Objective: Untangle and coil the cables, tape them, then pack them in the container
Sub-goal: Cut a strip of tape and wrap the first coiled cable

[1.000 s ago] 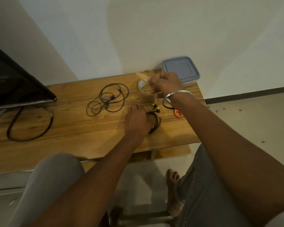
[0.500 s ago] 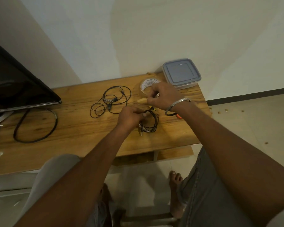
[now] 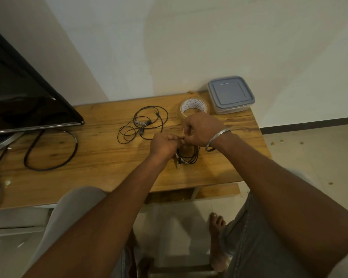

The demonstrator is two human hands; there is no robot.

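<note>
Wooden table (image 3: 100, 157), light grain, set against a plain pale wall (image 3: 189, 47); lower wooden shelf (image 3: 217, 190) visible under its near edge. Far left of table: dark flat screen (image 3: 18, 97), tilted in frame, on a silver stand (image 3: 0, 143), with a thick black lead (image 3: 46, 169) looping out from beneath it across the wood. To the right of the table: pale tiled floor (image 3: 319, 157) with a dark skirting strip (image 3: 309, 125) at the wall base, a few small crumbs (image 3: 282, 140) scattered on it, and one bare foot (image 3: 216, 223) resting on the floor below the table.
</note>
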